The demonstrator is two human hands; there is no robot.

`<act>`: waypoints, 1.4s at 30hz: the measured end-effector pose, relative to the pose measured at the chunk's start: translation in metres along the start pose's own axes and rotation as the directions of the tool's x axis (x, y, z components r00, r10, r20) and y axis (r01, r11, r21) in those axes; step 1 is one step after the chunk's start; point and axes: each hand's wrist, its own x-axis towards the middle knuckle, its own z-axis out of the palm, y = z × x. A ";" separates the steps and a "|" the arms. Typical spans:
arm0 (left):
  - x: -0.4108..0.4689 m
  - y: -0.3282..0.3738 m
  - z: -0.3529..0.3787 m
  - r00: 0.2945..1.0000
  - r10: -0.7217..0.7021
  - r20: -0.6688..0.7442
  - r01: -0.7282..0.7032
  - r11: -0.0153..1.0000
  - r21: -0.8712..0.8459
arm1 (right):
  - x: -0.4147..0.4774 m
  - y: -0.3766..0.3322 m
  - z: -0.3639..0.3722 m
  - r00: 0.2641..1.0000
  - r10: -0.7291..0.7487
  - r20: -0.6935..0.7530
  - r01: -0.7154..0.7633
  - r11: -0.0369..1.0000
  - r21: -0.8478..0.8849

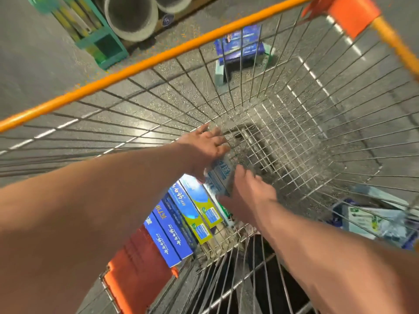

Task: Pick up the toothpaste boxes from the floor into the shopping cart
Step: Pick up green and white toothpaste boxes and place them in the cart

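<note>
both hands are down inside the wire shopping cart [294, 91] at the centre of the frame, holding one pale blue-and-white toothpaste box [219, 177] between them. the left hand [205, 147] wraps its upper end with the fingers spread, and the right hand [248, 192] closes on its lower end. the box tilts just above a row of toothpaste boxes [181, 223], blue ones and yellow-green ones, lying side by side on the cart floor at lower centre.

it looks like a light, stiff carton with smooth printed faces, likely easy to dent if squeezed hard, so the long edges or the two ends seem the best hold.

more boxes wait outside: a blue and pale green stack on the floor [240, 51] seen through the mesh at upper centre, and a loose pile [371, 218] at lower right. the orange rim [145, 64] and cart walls stand between hands and floor. grey pipes [131, 17] and a green pallet [99, 41] sit at upper left.
</note>
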 end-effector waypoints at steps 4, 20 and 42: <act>-0.029 0.002 -0.020 0.998 -0.062 -0.002 0.062 0.995 -0.085 | -0.025 0.013 -0.046 0.998 0.027 0.057 -0.035 0.991 0.133; -0.209 0.113 -0.279 0.965 -0.135 -0.227 0.123 0.990 -0.067 | -0.298 0.127 -0.248 0.954 0.107 -0.280 -0.018 0.952 0.305; -0.144 0.610 -0.453 0.839 0.380 -0.388 -0.308 0.921 0.237 | -0.671 0.456 -0.069 0.703 0.639 -0.314 -0.396 0.718 0.573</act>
